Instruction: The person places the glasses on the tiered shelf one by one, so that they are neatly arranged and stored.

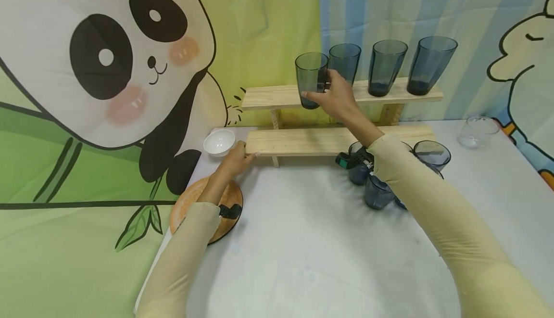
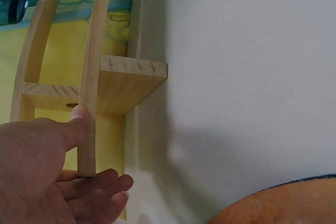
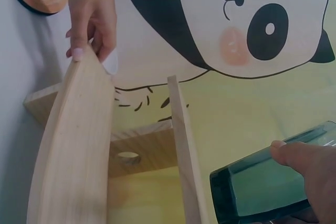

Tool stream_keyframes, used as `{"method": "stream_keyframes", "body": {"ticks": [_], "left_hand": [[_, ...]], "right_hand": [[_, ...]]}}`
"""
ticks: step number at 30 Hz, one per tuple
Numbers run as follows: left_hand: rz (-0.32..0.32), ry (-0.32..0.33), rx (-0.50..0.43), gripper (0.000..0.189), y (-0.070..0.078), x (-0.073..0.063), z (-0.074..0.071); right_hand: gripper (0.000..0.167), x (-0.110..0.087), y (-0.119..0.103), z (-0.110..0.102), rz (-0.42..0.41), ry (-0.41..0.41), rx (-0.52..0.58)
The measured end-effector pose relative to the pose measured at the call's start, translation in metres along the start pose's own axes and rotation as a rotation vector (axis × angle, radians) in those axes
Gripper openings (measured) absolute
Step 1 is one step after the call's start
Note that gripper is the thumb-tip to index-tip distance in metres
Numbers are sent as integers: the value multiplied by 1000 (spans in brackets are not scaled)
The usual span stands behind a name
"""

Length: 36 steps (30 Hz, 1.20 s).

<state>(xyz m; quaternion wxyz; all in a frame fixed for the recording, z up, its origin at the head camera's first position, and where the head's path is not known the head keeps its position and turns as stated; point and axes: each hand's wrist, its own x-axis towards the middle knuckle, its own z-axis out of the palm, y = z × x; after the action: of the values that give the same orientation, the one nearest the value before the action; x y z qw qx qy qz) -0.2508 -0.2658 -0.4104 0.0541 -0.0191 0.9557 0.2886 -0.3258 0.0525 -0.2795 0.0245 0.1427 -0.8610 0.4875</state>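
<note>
My right hand (image 1: pixel 339 94) holds a blue-grey drinking glass (image 1: pixel 306 80) at the left part of the upper board (image 1: pixel 268 97) of a wooden two-tier shelf. In the right wrist view, a small gap shows between the base of this glass (image 3: pixel 262 187) and the board's edge. My left hand (image 1: pixel 235 159) grips the left end of the lower board (image 1: pixel 298 142); the left wrist view shows the thumb on one face and the fingers round the other side. Three similar glasses stand on the upper board: one behind my right hand (image 1: pixel 346 51), then a middle glass (image 1: pixel 386 68) and a right-end glass (image 1: pixel 430 65).
Several more blue-grey glasses (image 1: pixel 378 195) stand on the white table (image 1: pixel 303 260), partly hidden by my right forearm. A clear glass (image 1: pixel 476 133) is at the far right. Left of the shelf are a white bowl (image 1: pixel 218 142) and a round orange-brown plate (image 1: pixel 233 197) under my left forearm.
</note>
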Motion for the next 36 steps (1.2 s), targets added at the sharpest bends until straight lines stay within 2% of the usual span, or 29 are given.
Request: {"method": "stream_keyframes", "body": {"ticks": [12,19,27,36], "left_hand": [[-5,9,-12,62,3,-4,-1],[1,7,3,63,2,-3,-1],[8,4,-12,62,3,-3,0],[-5,4,-7,63,1,0,1]], "right_hand": [[93,16,-9,17,73,26,30],[88,29,-14,30,84,56,45],[83,40,-12,36,126,91,45],[89,50,-7,42,165,101,35]]}}
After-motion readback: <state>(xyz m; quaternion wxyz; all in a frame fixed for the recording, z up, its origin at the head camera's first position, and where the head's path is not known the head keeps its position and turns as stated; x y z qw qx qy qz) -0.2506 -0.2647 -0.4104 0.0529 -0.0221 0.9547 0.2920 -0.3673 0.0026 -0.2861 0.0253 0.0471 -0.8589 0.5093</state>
